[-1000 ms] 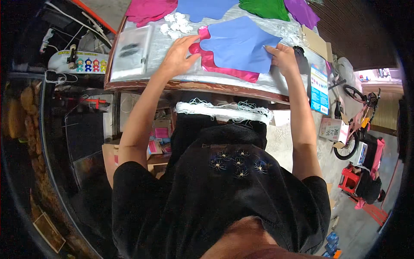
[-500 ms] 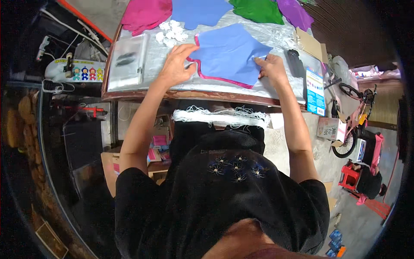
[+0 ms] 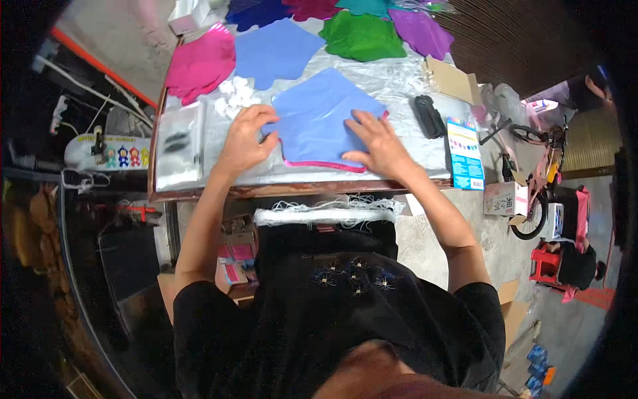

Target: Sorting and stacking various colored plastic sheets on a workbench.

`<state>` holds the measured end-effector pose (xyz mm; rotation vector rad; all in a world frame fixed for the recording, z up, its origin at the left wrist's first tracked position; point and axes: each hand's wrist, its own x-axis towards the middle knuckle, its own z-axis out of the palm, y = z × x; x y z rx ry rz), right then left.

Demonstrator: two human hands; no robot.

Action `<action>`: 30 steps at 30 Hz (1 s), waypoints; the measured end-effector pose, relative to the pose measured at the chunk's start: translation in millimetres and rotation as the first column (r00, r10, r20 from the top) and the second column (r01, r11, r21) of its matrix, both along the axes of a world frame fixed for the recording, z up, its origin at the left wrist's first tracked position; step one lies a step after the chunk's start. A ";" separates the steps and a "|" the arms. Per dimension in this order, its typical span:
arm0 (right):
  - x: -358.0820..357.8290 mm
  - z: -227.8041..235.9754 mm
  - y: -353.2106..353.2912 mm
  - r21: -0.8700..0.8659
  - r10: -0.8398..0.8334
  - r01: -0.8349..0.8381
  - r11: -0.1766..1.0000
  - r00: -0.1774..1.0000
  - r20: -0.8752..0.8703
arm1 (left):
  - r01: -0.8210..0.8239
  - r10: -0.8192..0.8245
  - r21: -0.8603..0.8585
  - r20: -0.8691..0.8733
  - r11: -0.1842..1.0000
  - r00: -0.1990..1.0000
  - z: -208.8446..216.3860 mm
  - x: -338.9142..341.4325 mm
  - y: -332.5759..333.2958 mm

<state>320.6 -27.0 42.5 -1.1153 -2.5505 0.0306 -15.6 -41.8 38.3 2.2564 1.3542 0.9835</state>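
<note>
Fingers (image 3: 362,120) of the right hand (image 3: 385,149) lie spread and flat on a blue fabric-like piece (image 3: 322,113), gripping nothing visible; the left hand (image 3: 244,143), thumb and forefinger apart, is at that piece's left edge, and whether its fingertips touch cannot be told. The blue piece lies near the middle of the bench (image 3: 299,190), over a pink piece (image 3: 325,165) that shows mainly as a strip along the near edge. A silvery, wrinkled sheet covers the bench, whose near rim is worn brown. Beyond it to the right, a pink bicycle (image 3: 551,159) and a carton (image 3: 504,199) stand on a grey floor (image 3: 425,233); a person in black (image 3: 577,266) is beside a red seat (image 3: 545,266).

A second ago the right hand was pinching the blue piece's right corner, and a broad pink area showed at the left and near sides; now the hand is laid flat and less pink shows.

Along the far side lie a pink pile (image 3: 203,63), another blue piece (image 3: 279,50), a green one (image 3: 365,36) and a purple one (image 3: 422,33). White clumps (image 3: 236,96) sit just beyond the left hand, with a clear bag (image 3: 179,149) at far left. A black object (image 3: 428,116) and a blue-and-white pack (image 3: 465,156) lie right. The right hand hides part of the blue piece.
</note>
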 end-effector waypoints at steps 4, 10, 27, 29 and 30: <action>-3.5 0.0 -6.5 -0.169 -0.022 0.032 0.985 0.998 0.061 | -0.052 0.059 0.212 -0.031 0.976 0.998 30.2 45.8 60.1; -1.6 -0.6 -5.0 -0.184 -0.038 0.045 0.982 0.998 0.044 | 0.125 -0.109 0.198 -0.088 0.972 0.990 12.4 131.9 182.7; 16.6 24.0 30.8 -0.234 -0.012 -0.015 0.972 0.993 -0.113 | -0.148 0.217 -0.336 0.179 0.930 0.960 -38.2 157.2 260.0; 17.0 29.2 57.1 -0.115 -0.068 0.052 0.992 0.988 -0.137 | -0.152 0.247 -0.399 0.196 0.904 0.949 -38.9 151.4 260.1; 17.6 27.2 73.9 -0.118 -0.067 0.051 0.992 0.988 -0.138 | -0.154 0.249 -0.402 0.195 0.903 0.949 -39.4 150.0 260.0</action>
